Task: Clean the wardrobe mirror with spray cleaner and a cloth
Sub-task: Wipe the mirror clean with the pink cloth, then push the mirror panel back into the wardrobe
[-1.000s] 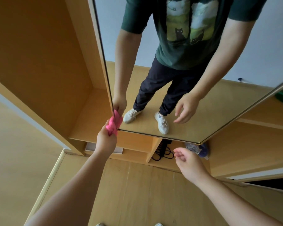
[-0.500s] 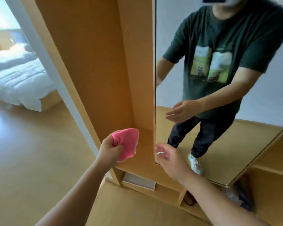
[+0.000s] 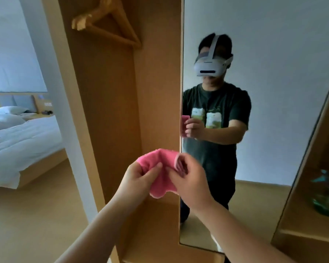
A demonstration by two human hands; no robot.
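While the pink cloth [image 3: 158, 156] sits low in the middle of the frame, the left hand [image 3: 135, 179] and the right hand [image 3: 192, 185] both pinch it with curled fingers — just beside the mirror [image 3: 273, 111]. It looks like refolding; next, one hand must press it flat on the mirror.

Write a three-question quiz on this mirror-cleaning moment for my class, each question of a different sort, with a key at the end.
1. True or false: the left hand alone holds the cloth.
2. Choose one: the wooden hanger hangs A) left of the mirror, B) right of it, C) in front of its glass.
3. Fill the gap: the cloth's colour is ___.

Key
1. False: the right hand grips it too.
2. A.
3. Pink.
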